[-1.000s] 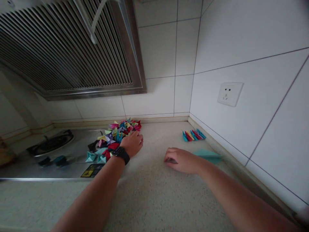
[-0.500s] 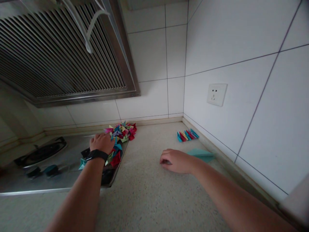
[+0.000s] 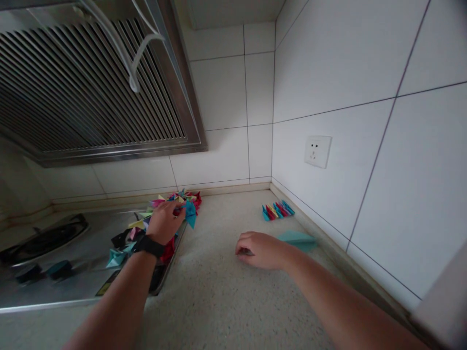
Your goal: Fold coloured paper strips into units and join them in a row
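Observation:
My left hand (image 3: 167, 221), with a dark band on its wrist, pinches a blue folded paper crane (image 3: 190, 214) at the right side of a heap of colourful paper cranes (image 3: 168, 250). That heap lies over the right part of the stove, partly hidden behind my hand and forearm. My right hand (image 3: 257, 249) rests on the counter with its fingers curled together; whether anything small is inside them is hidden. Behind that wrist lies a pale teal folded paper piece (image 3: 298, 240). Farther back stands a tight row of folded papers (image 3: 278, 210) in blue, red and yellow.
A steel gas stove (image 3: 83, 272) with a black burner and two knobs takes up the left. Above it hangs a slatted range hood (image 3: 91, 92) with a white cable (image 3: 133, 73). The speckled counter (image 3: 219, 301) meets tiled walls; a socket (image 3: 317, 151) sits on the right wall.
My left hand has come away from the heap toward the right with a blue paper crane in its fingers. My right hand keeps its curled pose. The view has shifted slightly.

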The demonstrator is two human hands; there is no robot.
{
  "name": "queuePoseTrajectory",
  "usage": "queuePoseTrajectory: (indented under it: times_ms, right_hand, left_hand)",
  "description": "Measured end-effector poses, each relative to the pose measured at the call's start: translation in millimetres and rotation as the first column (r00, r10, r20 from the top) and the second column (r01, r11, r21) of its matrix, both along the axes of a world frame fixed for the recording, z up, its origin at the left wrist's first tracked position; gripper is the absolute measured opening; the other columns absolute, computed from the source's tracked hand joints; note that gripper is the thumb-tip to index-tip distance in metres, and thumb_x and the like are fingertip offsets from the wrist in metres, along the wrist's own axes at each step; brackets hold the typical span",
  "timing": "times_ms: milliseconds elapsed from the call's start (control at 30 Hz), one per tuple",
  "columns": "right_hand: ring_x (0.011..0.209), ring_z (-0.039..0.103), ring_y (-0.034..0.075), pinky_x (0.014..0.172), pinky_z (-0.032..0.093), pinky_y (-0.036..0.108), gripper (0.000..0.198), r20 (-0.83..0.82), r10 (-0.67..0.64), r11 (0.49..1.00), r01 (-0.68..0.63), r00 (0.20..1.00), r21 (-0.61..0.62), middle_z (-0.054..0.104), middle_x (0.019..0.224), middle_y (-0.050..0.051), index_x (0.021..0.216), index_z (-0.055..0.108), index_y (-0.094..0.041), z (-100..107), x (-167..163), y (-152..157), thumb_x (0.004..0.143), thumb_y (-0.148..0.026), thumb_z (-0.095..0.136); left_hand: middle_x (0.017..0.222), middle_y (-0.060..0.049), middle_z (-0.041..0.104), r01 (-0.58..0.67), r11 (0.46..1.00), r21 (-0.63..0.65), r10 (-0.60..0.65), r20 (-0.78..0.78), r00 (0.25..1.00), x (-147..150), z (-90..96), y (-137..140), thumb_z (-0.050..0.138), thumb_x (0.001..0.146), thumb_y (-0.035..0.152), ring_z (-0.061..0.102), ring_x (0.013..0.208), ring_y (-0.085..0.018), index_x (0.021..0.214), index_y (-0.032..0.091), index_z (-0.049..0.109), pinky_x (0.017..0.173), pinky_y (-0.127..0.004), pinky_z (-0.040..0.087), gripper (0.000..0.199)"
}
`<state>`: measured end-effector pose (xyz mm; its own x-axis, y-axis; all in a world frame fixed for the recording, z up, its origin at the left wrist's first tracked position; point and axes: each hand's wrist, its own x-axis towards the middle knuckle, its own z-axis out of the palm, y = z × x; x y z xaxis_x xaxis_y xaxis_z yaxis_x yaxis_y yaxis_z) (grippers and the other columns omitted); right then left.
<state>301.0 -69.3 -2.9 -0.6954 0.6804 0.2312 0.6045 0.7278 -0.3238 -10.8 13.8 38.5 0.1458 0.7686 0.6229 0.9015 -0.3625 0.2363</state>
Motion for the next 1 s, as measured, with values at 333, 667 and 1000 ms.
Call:
queuePoseTrajectory:
  times_ms: [333, 667, 1000]
  right_hand:
    - [0.074, 0.059, 0.013, 0.066, 0.041, 0.024, 0.027, -0.272, -0.291, 0.955, 0.262, 0.917, -0.137, 0.066, 0.088, 0.004, 0.109, 0.06, -0.018, 5, -7, -2, 0.085, -0.029, 0.06]
    - [0.065, 0.053, 0.011, 0.057, 0.036, 0.02, 0.013, -0.412, -0.302, 0.953, 0.255, 0.86, -0.167, 0.061, 0.073, -0.001, 0.087, 0.059, -0.018, 1, -16, 4, 0.082, -0.03, 0.062]
    - [0.077, 0.054, 0.015, 0.068, 0.038, 0.025, 0.011, -0.251, -0.311, 0.918, 0.358, 0.917, 0.169, 0.061, 0.083, 0.003, 0.087, 0.06, -0.019, 9, -11, 0, 0.077, -0.023, 0.065]
  left_hand:
    - [0.08, -0.005, 0.063, 0.702, 0.683, -0.2, -0.244, 0.844, 0.478, 85, -42.9, -29, 0.059, 0.078, 0.046, 0.061, 0.073, -0.016, 0.088, 0.015, 0.057, 0.054, -0.024, 0.048, 0.033]
    - [0.082, -0.004, 0.062, 0.853, 0.477, -0.212, -0.231, 0.906, 0.354, 107, -59.2, -43, 0.062, 0.081, 0.042, 0.063, 0.073, -0.015, 0.087, 0.016, 0.046, 0.062, -0.029, 0.053, 0.03]
    - [0.138, -0.014, 0.039, 0.774, 0.627, -0.083, -0.702, 0.369, 0.609, 95, -49.5, -58, 0.074, 0.07, 0.035, 0.044, 0.119, -0.027, 0.139, 0.025, 0.028, 0.087, -0.04, 0.051, 0.083]
